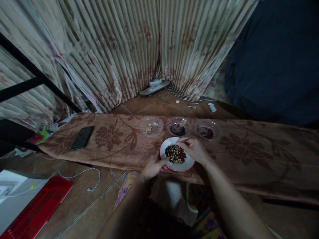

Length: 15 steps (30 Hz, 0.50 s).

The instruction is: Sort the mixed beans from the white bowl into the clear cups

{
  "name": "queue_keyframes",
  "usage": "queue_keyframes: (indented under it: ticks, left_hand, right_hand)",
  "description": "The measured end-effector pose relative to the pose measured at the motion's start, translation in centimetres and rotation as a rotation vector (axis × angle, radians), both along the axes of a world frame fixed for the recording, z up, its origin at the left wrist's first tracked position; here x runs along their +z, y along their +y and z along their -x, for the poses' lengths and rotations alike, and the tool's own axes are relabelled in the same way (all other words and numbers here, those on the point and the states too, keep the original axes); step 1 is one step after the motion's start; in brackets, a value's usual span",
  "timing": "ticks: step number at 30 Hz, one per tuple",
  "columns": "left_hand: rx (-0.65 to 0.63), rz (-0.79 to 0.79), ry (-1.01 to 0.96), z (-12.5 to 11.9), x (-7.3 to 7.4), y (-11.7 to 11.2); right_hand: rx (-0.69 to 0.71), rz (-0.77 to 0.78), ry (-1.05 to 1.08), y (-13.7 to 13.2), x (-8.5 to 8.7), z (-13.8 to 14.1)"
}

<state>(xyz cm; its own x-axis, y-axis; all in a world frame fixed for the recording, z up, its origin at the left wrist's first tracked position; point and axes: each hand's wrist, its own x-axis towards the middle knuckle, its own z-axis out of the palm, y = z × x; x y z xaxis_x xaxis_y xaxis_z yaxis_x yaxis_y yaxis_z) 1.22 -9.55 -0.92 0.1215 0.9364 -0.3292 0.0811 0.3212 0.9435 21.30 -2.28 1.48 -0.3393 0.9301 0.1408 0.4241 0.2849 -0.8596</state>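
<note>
A white plate [189, 162] with a red rim holds a mix of black, pale yellow and dark red beans [175, 154]. My left hand [154, 166] grips its left edge, thumb over the rim and fingers underneath. Over the plate's upper right side is my right hand [191, 148], its fingertips pinched together; whatever is between them is too small to make out. Just beyond the plate stand three clear plastic bowls in a row: the left bowl [157, 127] has a few yellow beans, the middle bowl [178, 120] black ones, the right bowl [216, 129] dark red ones.
A brown flowered cloth [249, 149] covers the long, low bench under the bowls. On its left part lies a dark phone [83, 137]. Striped curtains [129, 49] hang behind, with a skateboard [155, 88] on the tiled floor. A red basket [37, 205] is at lower left.
</note>
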Motion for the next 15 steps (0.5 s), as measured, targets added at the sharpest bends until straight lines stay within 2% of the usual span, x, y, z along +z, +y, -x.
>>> queue_keyframes:
  ticks: [15]
  left_hand:
    - [-0.01, 0.013, -0.003, 0.04, -0.13, 0.01]
  right_hand:
    - [0.001, -0.009, 0.057, 0.11, -0.33, -0.12]
